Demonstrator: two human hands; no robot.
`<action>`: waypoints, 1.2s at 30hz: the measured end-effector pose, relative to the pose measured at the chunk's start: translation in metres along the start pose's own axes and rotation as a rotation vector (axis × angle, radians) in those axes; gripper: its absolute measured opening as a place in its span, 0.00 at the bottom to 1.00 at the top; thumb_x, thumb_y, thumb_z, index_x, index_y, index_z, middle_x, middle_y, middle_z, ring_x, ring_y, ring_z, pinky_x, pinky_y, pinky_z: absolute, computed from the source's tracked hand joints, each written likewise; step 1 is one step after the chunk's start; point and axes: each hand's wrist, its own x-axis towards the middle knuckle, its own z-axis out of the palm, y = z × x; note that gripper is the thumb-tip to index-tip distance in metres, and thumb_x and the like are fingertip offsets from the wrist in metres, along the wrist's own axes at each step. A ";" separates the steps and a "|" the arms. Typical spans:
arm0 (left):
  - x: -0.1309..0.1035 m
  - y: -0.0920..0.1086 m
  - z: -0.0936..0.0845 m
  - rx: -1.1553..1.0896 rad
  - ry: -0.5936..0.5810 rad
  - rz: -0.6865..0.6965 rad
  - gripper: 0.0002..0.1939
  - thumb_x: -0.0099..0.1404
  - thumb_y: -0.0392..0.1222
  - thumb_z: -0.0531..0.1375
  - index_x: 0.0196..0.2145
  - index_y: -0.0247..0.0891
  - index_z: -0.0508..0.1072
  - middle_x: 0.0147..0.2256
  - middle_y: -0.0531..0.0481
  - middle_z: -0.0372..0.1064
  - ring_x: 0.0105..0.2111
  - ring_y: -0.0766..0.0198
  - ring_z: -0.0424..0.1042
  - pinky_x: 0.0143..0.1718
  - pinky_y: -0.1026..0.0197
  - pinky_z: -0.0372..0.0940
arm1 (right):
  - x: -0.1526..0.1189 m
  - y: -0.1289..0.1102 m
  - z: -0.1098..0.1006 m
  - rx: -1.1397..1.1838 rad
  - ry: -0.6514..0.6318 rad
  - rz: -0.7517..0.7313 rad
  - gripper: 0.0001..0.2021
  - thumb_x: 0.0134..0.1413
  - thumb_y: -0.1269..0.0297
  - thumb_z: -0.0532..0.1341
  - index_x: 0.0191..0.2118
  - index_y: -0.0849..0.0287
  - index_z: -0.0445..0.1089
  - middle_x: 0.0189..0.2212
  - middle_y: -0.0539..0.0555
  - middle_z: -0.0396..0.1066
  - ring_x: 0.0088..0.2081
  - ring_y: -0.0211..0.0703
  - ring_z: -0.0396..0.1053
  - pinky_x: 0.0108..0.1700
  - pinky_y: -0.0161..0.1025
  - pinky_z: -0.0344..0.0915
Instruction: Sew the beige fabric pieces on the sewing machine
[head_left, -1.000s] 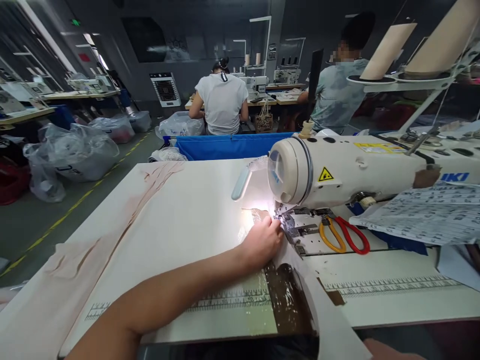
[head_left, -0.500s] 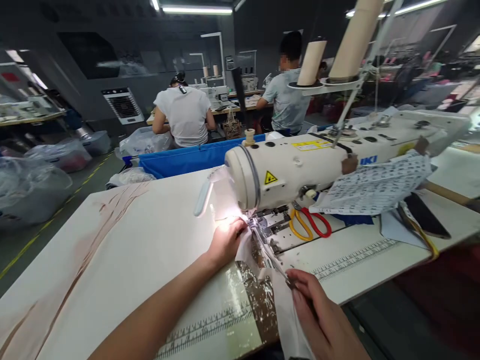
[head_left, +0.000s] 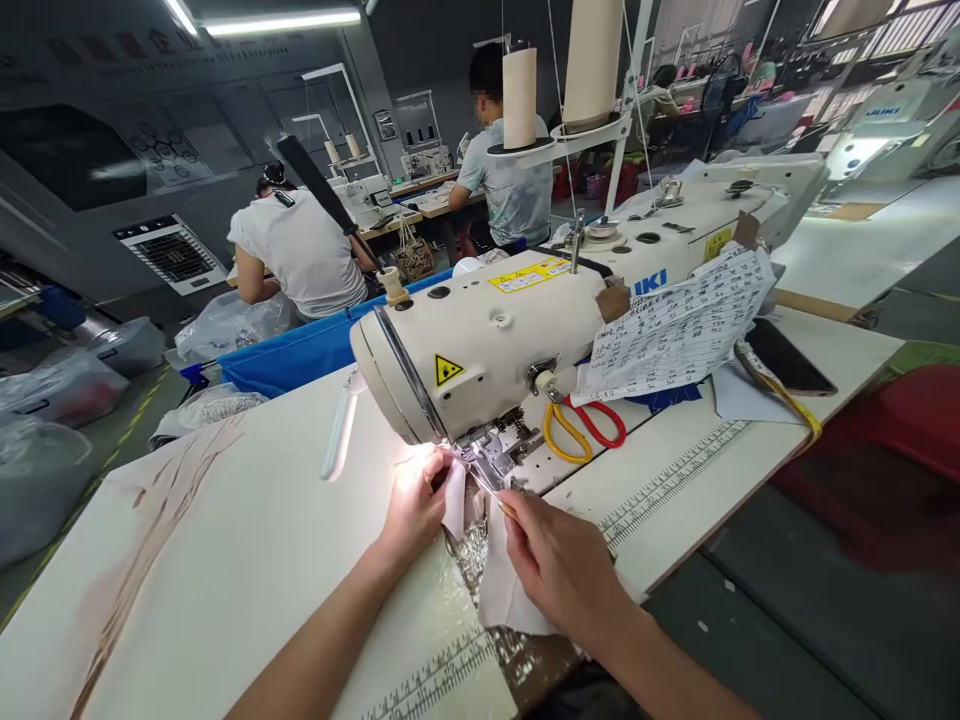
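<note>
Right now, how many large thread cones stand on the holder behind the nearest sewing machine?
2: a smaller cone on the left, and a bigger cone right of it, cut by the top edge. Others could be hidden.

Nearest me, the sewing machine [head_left: 465, 330] shows its blue brand lettering [head_left: 649, 283] only in part, ending in "KI"; over to the right, a second machine [head_left: 896, 125] reads "JUKI" in full. A yellow warning triangle [head_left: 448, 370] with a black hand pictogram sits on the near machine's head, and a yellow strip label [head_left: 530, 274] above it carries small triangles and print too fine for me. The clipped-up paper [head_left: 675, 330] is filled with rows of dark script I can't make out. Ruler scales [head_left: 675, 475] run along the table [head_left: 285, 540], their numerals illegible. On the dark wall, faint lettering [head_left: 259, 50] ends in "Enterprise".
</note>
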 end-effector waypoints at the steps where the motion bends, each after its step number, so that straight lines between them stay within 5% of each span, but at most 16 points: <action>1: 0.000 0.000 0.000 -0.006 -0.002 -0.005 0.17 0.70 0.49 0.49 0.29 0.38 0.69 0.28 0.49 0.69 0.30 0.63 0.71 0.32 0.60 0.69 | 0.000 0.000 0.000 0.001 -0.004 0.001 0.12 0.64 0.71 0.47 0.44 0.59 0.67 0.30 0.53 0.76 0.26 0.39 0.73 0.23 0.34 0.61; 25: 0.000 0.004 -0.002 -0.063 -0.024 -0.071 0.15 0.69 0.46 0.51 0.26 0.39 0.65 0.25 0.52 0.67 0.24 0.66 0.64 0.25 0.64 0.63 | 0.003 -0.001 -0.001 -0.046 -0.021 -0.011 0.12 0.64 0.73 0.46 0.43 0.59 0.66 0.26 0.51 0.73 0.24 0.38 0.72 0.22 0.34 0.56; 32: -0.001 0.006 0.000 0.183 0.095 0.158 0.13 0.69 0.41 0.50 0.26 0.40 0.62 0.27 0.53 0.68 0.25 0.67 0.65 0.26 0.64 0.63 | 0.005 -0.002 0.001 -0.092 0.004 -0.030 0.12 0.64 0.74 0.47 0.42 0.61 0.67 0.26 0.52 0.73 0.23 0.40 0.72 0.22 0.35 0.58; 36: -0.002 0.011 -0.001 0.277 0.062 0.273 0.11 0.70 0.37 0.49 0.30 0.39 0.65 0.31 0.49 0.69 0.29 0.64 0.67 0.30 0.62 0.65 | 0.003 -0.003 0.003 -0.110 0.034 -0.032 0.14 0.65 0.74 0.46 0.47 0.64 0.67 0.28 0.55 0.75 0.25 0.42 0.74 0.24 0.36 0.62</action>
